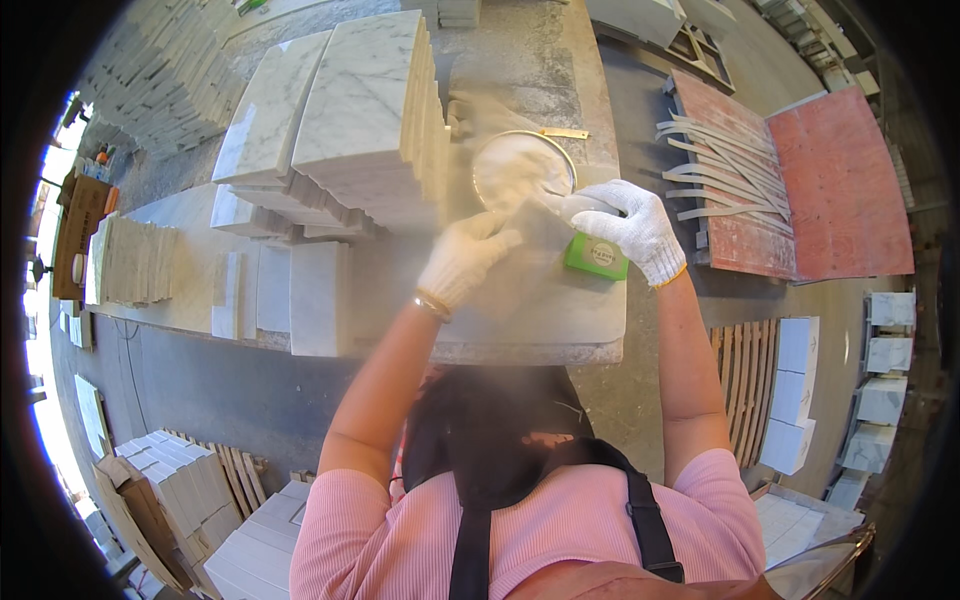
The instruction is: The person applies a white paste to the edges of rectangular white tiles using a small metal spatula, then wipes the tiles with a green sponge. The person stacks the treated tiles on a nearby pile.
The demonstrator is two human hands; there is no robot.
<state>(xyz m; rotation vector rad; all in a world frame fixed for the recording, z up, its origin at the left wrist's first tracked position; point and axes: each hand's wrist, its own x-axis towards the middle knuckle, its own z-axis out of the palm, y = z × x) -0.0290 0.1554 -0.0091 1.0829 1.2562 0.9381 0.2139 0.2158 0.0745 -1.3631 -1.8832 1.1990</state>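
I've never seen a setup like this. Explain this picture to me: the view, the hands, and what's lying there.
There's no machine here: the hands belong to a person. One wide fisheye camera worn on the person's head looks down, so straight edges bend near the rim, and left in the picture is the person's left.

The left hand and right hand wear white gloves. Both are by a round, yellow-rimmed container on a pale tabletop. A green box sits just below the right hand, and stacked marble-like slabs stand to the left.

The right fingers seem to pinch something pale, but haze blurs it; whether the left hand holds anything, I can't tell.
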